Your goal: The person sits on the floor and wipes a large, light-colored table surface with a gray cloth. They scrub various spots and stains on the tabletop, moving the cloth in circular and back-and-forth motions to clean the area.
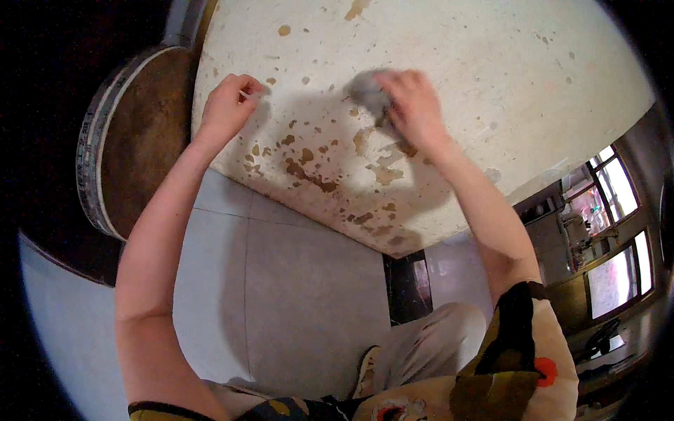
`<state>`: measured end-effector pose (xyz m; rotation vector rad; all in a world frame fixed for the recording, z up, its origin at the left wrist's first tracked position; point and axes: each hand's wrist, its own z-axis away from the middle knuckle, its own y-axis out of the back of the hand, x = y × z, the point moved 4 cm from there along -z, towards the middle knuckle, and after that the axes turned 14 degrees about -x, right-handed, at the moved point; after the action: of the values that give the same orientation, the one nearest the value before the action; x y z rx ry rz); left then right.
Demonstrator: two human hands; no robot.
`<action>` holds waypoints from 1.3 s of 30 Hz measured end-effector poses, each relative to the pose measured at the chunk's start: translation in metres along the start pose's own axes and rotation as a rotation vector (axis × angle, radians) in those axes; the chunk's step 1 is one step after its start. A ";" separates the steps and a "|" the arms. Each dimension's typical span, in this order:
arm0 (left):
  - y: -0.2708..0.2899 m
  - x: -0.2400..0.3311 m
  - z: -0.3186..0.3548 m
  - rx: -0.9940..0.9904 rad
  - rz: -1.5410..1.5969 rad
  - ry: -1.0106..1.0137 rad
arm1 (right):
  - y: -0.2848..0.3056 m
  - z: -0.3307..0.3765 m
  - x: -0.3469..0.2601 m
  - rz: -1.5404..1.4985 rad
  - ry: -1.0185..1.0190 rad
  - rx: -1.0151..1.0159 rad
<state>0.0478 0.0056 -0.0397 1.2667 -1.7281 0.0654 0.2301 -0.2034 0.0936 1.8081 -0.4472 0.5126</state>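
My right hand grips a grey, rounded wad and presses it on or just over a whitish tabletop. Motion blurs the hand and the wad, so I cannot tell if it is cloth or scouring pad. To the left, my left hand is closed in a pinch above the same surface, near its left edge. A small pale bit shows between thumb and forefinger, too small to name. Brown patches, where the white coat looks worn or stained, cluster between and below the hands.
A round brown-topped piece with a pale rim, perhaps a stool, stands against the table's left side. Grey floor tiles lie below the near edge. My bent knee is close to the table. Windows show at the far right.
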 end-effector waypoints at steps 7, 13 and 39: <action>-0.008 -0.016 -0.004 0.012 0.107 0.008 | 0.030 -0.019 0.018 0.018 -0.095 0.314; -0.010 -0.007 -0.003 -0.018 0.023 0.018 | -0.027 0.005 -0.025 -0.101 0.119 -0.018; 0.000 -0.017 0.002 0.011 0.020 0.033 | 0.051 -0.011 0.043 0.112 -0.072 0.289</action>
<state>0.0462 0.0162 -0.0528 1.2494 -1.7144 0.1076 0.2370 -0.2090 0.1609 2.0919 -0.5489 0.6159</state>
